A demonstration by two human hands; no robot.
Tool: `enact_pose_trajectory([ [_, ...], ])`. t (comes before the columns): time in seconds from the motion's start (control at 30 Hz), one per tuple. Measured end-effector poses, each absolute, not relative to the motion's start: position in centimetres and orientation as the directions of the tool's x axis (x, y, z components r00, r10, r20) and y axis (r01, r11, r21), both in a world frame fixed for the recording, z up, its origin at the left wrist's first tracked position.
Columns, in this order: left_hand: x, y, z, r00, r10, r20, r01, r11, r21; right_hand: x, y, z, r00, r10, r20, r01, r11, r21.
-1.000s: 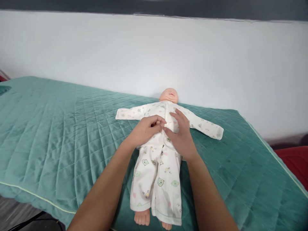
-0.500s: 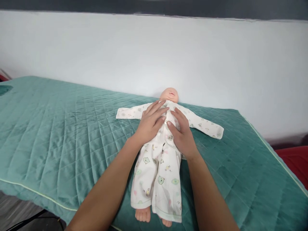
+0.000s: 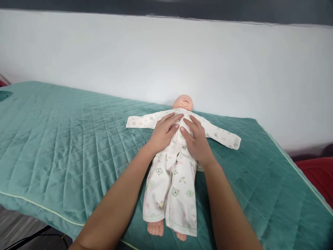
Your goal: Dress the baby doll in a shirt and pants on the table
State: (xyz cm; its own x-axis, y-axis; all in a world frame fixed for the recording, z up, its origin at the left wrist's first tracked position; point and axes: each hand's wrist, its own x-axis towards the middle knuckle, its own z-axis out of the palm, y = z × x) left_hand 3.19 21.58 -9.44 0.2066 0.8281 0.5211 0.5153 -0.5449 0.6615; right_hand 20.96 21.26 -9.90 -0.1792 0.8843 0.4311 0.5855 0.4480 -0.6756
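Note:
A baby doll [image 3: 183, 103] lies on its back, head toward the wall and bare feet toward me. It wears a white long-sleeved top [image 3: 221, 136] and white trousers [image 3: 179, 194], both printed with small animals. My left hand [image 3: 164, 131] rests on the left side of the doll's chest, fingers stretched out and slightly apart. On the right side of the chest lies my right hand [image 3: 196, 140], its fingers also extended. Both palms press on the cloth, thumbs close together near the middle. The doll's hands are hidden in the sleeves.
A green quilted cover [image 3: 65, 146] is spread under the doll, with a pale piped edge. Behind it stands a white wall [image 3: 117, 55]. A red chair [image 3: 316, 173] is at the right, and a black cable [image 3: 28, 239] runs near the floor at lower left.
My left hand has slid a little down the chest, toward me. The right hand stays nearly in place, and the doll lies as before.

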Motion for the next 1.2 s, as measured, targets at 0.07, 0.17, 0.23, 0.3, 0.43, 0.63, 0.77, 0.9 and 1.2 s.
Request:
enact_pose_trajectory([
  [0.07, 3.1, 22.3, -9.8, 0.205, 0.801, 0.563, 0.492, -0.582, 0.648, 21.4, 21.6, -10.0, -0.208, 0.873, 0.442, 0.549, 0.478, -0.686],
  [0.17, 2.4, 23.6, -11.0, 0.124, 0.77, 0.626, 0.531, -0.584, 0.614, 22.0, 22.0, -10.5, -0.204, 0.86, 0.468, 0.474, 0.505, -0.721],
  [0.23, 1.2, 24.2, -12.0, 0.053, 0.774, 0.631, 0.633, -0.515, 0.579, 22.6, 22.3, -11.1, -0.122, 0.86, 0.495, 0.472, 0.489, -0.733],
  [0.3, -0.8, 24.2, -13.0, 0.041, 0.801, 0.597, 0.753, -0.418, 0.509, 23.8, 22.7, -11.9, -0.033, 0.848, 0.529, 0.555, 0.456, -0.696],
  [0.43, -6.9, 23.1, -14.0, 0.117, 0.903, 0.413, 0.919, -0.256, 0.3, 29.1, 22.9, -13.3, 0.002, 0.86, 0.51, 0.838, 0.277, -0.471],
  [0.63, -13.2, 22.2, -14.7, -0.018, 0.958, 0.287, 0.942, -0.08, 0.325, 36.5, 20.9, -13.3, 0.172, 0.975, 0.143, 0.968, -0.14, -0.211],
  [0.77, -13.2, 22.1, -14.7, -0.084, 0.953, 0.291, 0.922, -0.036, 0.385, 36.5, 20.3, -13.2, 0.202, 0.967, 0.154, 0.968, -0.174, -0.181],
  [0.9, -12.7, 21.1, -14.5, -0.207, 0.9, 0.383, 0.88, 0.0, 0.475, 35.3, 19.9, -13.5, 0.184, 0.938, 0.295, 0.961, -0.107, -0.256],
  [1.2, -6.3, 9.4, -14.3, -0.145, 0.891, 0.431, 0.718, -0.205, 0.665, 26.7, 5.3, -13.1, -0.267, 0.825, 0.497, 0.657, 0.534, -0.532],
])
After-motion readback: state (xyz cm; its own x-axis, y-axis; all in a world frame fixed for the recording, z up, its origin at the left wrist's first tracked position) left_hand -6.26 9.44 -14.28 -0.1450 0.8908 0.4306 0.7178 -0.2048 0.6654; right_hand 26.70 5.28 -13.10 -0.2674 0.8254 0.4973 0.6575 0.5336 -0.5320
